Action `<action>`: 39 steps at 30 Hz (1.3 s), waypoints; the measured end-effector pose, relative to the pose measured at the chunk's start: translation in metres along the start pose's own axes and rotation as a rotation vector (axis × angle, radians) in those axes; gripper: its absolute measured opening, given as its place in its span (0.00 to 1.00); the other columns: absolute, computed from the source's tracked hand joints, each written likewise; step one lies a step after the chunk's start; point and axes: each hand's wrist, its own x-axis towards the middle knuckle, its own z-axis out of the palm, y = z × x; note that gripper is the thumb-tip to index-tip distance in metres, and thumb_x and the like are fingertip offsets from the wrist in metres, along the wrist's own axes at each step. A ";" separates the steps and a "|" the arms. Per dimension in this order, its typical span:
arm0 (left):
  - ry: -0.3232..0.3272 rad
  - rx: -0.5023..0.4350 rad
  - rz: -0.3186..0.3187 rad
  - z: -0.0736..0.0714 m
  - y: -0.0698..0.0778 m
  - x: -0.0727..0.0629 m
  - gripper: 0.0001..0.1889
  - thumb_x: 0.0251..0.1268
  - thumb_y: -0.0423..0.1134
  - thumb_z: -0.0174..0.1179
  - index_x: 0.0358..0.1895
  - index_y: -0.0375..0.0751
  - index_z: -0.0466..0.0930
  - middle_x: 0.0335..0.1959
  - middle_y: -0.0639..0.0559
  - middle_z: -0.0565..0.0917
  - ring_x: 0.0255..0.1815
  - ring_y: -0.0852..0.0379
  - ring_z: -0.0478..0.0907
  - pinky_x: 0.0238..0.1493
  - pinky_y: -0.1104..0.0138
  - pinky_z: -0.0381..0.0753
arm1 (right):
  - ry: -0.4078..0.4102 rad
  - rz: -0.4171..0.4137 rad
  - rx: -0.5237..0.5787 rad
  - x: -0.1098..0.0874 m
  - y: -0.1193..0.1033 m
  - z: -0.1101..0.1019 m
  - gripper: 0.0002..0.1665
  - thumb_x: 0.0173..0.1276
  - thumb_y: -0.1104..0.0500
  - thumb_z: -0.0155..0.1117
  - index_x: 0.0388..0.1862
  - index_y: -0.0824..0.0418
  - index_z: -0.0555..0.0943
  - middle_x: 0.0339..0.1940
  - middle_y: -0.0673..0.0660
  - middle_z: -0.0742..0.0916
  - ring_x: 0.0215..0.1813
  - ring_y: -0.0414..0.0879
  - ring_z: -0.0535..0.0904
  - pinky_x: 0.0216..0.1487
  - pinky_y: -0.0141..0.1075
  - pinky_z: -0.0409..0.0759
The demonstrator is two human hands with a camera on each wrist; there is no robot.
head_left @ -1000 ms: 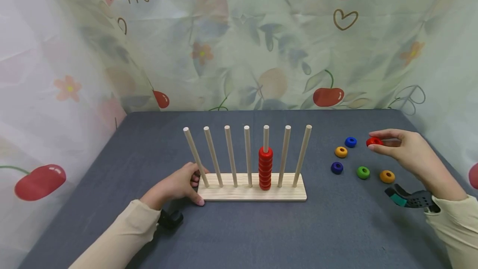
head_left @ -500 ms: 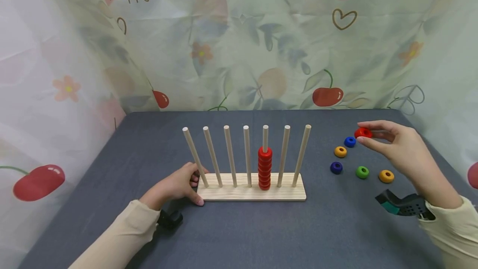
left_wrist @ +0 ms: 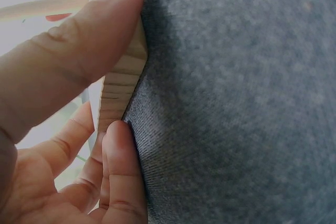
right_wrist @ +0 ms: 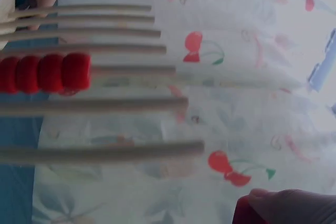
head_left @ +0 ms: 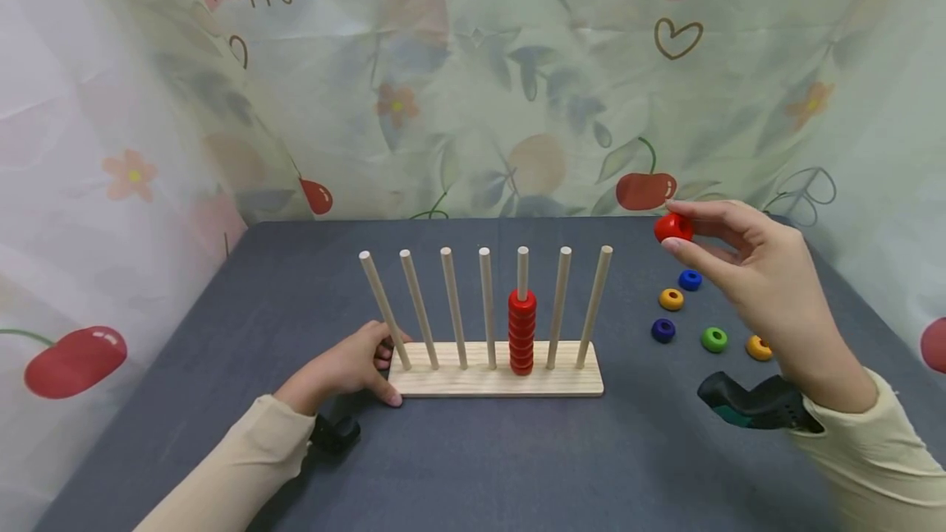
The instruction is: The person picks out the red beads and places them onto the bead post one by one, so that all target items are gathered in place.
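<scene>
A wooden base [head_left: 443,384] bears a row of several upright wooden pegs [head_left: 454,310]. Red beads [head_left: 521,331] are stacked on the third peg from the right, whose top stays bare. My left hand [head_left: 355,364] grips the left end of the base; in the left wrist view the thumb [left_wrist: 79,51] lies along one side of the wood and the fingers reach round the other. My right hand [head_left: 769,277] pinches a red bead [head_left: 673,228] between thumb and fingertips, raised to the right of the pegs. Only part of that bead shows in the right wrist view.
Loose beads lie on the dark cloth right of the base: a blue one [head_left: 691,280], two orange ones [head_left: 671,300], a dark blue one [head_left: 663,330] and a green one [head_left: 714,340]. A patterned curtain [head_left: 473,89] hangs behind the table.
My right hand has lifted the red bead and carried it up and to the left, toward the pegs. The left hand has kept its hold on the base.
</scene>
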 end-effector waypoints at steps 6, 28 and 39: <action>-0.008 -0.001 0.009 0.000 -0.001 0.001 0.39 0.30 0.25 0.80 0.55 0.30 0.74 0.46 0.41 0.68 0.45 0.51 0.67 0.49 0.63 0.75 | 0.003 -0.128 0.113 0.000 -0.027 0.014 0.26 0.60 0.69 0.68 0.59 0.59 0.80 0.51 0.50 0.83 0.50 0.36 0.81 0.48 0.23 0.77; -0.006 -0.010 0.018 -0.001 0.000 0.000 0.39 0.29 0.25 0.80 0.55 0.30 0.74 0.46 0.40 0.68 0.45 0.51 0.69 0.48 0.63 0.74 | -0.071 -0.454 0.264 0.011 -0.057 0.063 0.27 0.51 0.78 0.70 0.53 0.65 0.83 0.49 0.58 0.87 0.48 0.39 0.84 0.48 0.33 0.81; -0.008 -0.010 0.001 0.000 0.000 0.000 0.39 0.29 0.25 0.80 0.55 0.30 0.74 0.47 0.40 0.68 0.46 0.50 0.69 0.51 0.60 0.75 | -0.167 -0.425 0.119 0.022 -0.049 0.075 0.25 0.53 0.71 0.73 0.53 0.64 0.83 0.48 0.56 0.87 0.49 0.41 0.84 0.50 0.28 0.79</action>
